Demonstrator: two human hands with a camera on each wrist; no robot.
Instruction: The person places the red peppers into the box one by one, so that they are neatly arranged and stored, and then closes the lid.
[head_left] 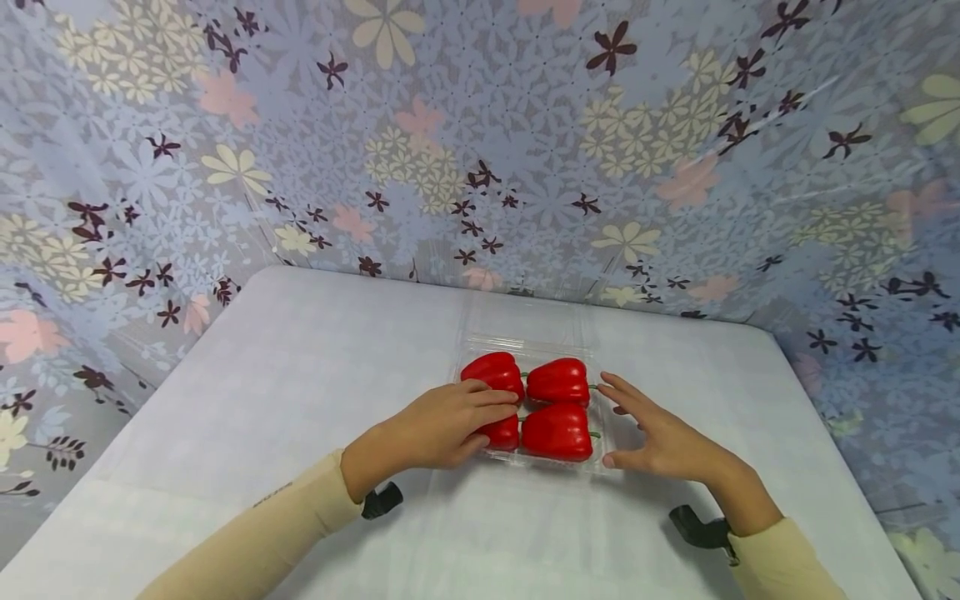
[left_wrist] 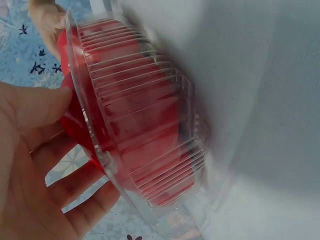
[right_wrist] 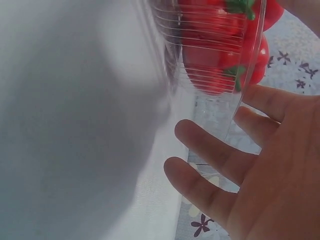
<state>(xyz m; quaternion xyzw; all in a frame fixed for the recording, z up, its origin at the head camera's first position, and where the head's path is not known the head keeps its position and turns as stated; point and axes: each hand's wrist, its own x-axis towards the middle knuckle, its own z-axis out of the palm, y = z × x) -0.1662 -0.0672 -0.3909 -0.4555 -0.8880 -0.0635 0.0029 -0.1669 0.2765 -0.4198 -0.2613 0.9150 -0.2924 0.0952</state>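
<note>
Several red bell peppers (head_left: pixel 557 432) with green stems lie in two rows inside a clear plastic clamshell box (left_wrist: pixel 135 115). My left hand (head_left: pixel 442 423) rests over the two left peppers, partly hiding them. Its thumb (left_wrist: pixel 47 106) touches a pepper at the box's rim in the left wrist view, with the other fingers spread beyond. At the box's right side is my right hand (head_left: pixel 663 442), thumb and fingers apart and holding nothing. In the right wrist view, its fingers (right_wrist: pixel 215 150) stand near the ribbed wall, and pepper stems (right_wrist: pixel 234 71) face that side.
The box's clear lid (head_left: pixel 525 321) lies folded back on the far side. A white cloth covers the table (head_left: pixel 337 350). Behind it hangs a flowered curtain (head_left: pixel 480 150). Black wrist mounts (head_left: pixel 701 529) sit under both wrists.
</note>
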